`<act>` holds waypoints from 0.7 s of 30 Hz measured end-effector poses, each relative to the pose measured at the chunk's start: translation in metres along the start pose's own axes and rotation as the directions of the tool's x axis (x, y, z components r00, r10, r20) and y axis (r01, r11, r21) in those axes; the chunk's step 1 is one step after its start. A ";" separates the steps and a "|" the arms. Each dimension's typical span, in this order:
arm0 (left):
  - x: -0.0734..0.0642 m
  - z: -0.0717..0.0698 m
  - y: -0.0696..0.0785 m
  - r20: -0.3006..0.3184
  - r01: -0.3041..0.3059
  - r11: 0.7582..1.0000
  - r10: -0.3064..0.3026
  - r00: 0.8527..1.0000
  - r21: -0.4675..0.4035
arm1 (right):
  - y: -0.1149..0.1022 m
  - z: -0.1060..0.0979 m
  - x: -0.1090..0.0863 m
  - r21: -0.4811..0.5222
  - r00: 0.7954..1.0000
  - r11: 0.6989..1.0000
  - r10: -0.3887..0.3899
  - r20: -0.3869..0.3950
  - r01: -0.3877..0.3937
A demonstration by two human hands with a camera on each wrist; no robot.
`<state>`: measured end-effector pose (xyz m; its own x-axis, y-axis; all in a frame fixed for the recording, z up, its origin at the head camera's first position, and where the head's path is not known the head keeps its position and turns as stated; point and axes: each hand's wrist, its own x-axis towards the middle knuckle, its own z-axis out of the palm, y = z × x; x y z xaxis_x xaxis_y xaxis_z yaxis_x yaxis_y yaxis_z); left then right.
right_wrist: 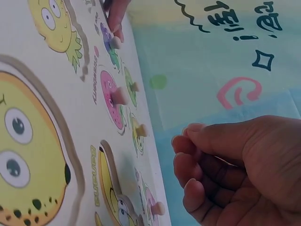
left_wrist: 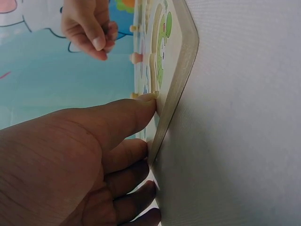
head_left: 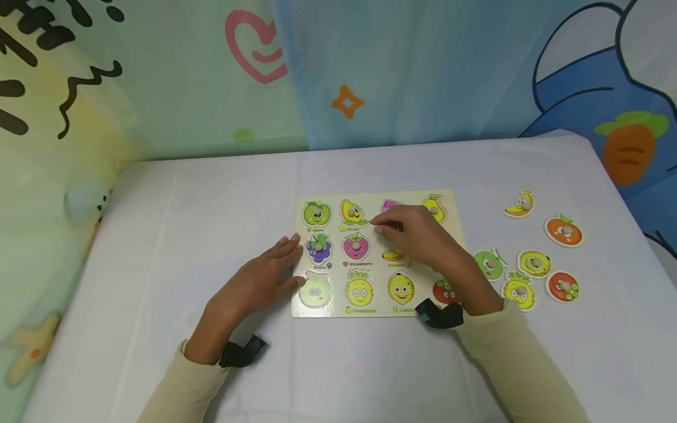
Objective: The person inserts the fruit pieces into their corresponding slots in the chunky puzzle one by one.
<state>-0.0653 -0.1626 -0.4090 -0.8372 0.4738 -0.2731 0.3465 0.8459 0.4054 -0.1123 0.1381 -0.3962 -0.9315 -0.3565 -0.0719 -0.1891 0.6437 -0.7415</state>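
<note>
A fruit puzzle board (head_left: 338,310) lies on the white cloth. At its left edge rests my left hand (head_left: 270,270), the thumb on the board near a green fruit picture (head_left: 315,291) and the other fingers along the edge. My right hand (head_left: 415,232) hovers over the upper middle, fingers loosely bent, thumb tip against the index finger. I see nothing held there in the right wrist view. Closest to those fingertips is the yellow mango piece (head_left: 351,211), seated in the board with its knob (right_wrist: 142,130) standing up. The right hand partly hides a pink piece (head_left: 390,204).
Knobbed apple (head_left: 317,214), grape (head_left: 318,248) and strawberry (head_left: 356,247) pieces sit in the board. To its right lie several loose pieces, among them a banana (head_left: 520,204), an orange (head_left: 564,230), a lemon (head_left: 534,264) and a pineapple (head_left: 519,291). A printed curtain (head_left: 423,76) hangs behind.
</note>
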 end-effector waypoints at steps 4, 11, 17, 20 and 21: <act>0.000 0.000 -0.001 -0.009 -0.001 1.000 0.001 1.000 -0.003 | 0.001 -0.004 -0.001 -0.015 1.000 1.000 -0.008 -0.014 0.008; 0.000 0.002 -0.001 -0.020 -0.007 1.000 0.007 1.000 -0.006 | 0.010 -0.028 -0.010 -0.020 0.998 1.000 -0.001 -0.067 0.000; 0.000 0.001 0.000 -0.018 -0.017 1.000 0.017 1.000 0.005 | 0.020 -0.060 -0.026 -0.033 0.975 0.998 0.045 -0.220 -0.053; 0.000 0.001 -0.001 -0.016 -0.016 1.000 0.017 1.000 0.018 | 0.023 -0.072 -0.032 -0.025 0.960 0.996 0.074 -0.270 -0.084; 0.000 0.001 -0.001 -0.015 -0.017 1.000 0.017 1.000 0.020 | 0.024 -0.075 -0.033 -0.023 0.955 0.996 0.081 -0.286 -0.091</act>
<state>-0.0649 -0.1630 -0.4105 -0.8374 0.4847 -0.2526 0.3692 0.8425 0.3923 -0.1090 0.2163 -0.3617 -0.9936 -0.0947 0.0619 -0.1103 0.6892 -0.7161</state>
